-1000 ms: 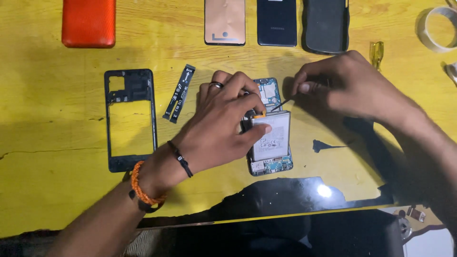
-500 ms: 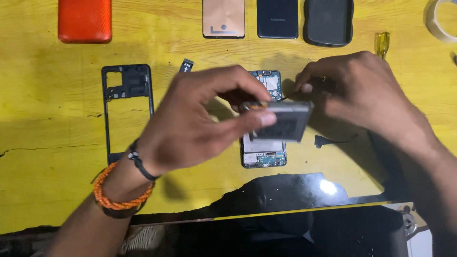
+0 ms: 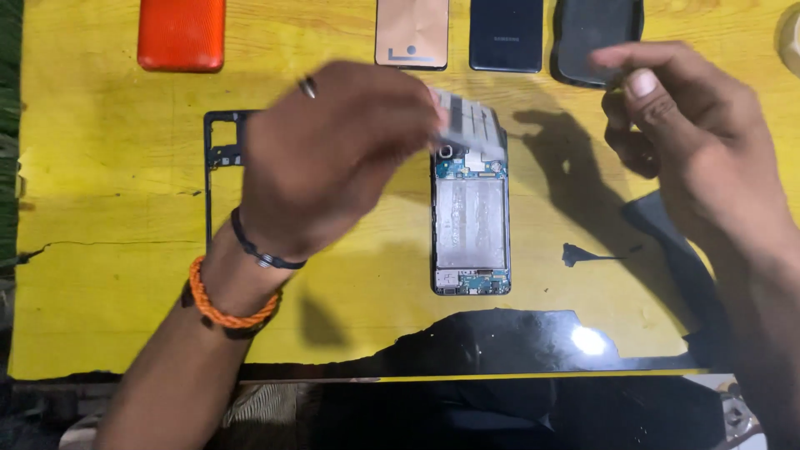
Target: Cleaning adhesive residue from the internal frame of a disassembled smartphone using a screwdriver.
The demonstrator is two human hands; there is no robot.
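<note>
While we only have the head camera to go on, it shows plenty. Our left hand [image 3: 333, 158] hangs above the yellow table [image 3: 108, 208], fingers pinched together on a flat grey battery [image 3: 471, 121], which sits tilted in the air just over the top end of the opened phone [image 3: 471, 221]. That battery is a bit blurred, so we can't make out much beyond its pale face with darker bands. The phone lies flat and upright in the middle of the table, its battery bay bare and shiny, with small circuit boards showing at the top and bottom ends.

Our right hand [image 3: 692, 142] hovers off to the right, well clear of the phone, fingers curled in with the thumb pressed toward the fingertips. We can't tell if it's pinching anything.

Around all that: a black phone frame [image 3: 218, 150] lies left of the phone, mostly hidden behind our left hand. Along the far edge sit an orange back cover [image 3: 182, 33], a tan back cover [image 3: 412, 33], a dark blue phone back [image 3: 506, 35] and a black case [image 3: 592, 33]. A small black tool [image 3: 583, 255] lies on the table right of the phone.
</note>
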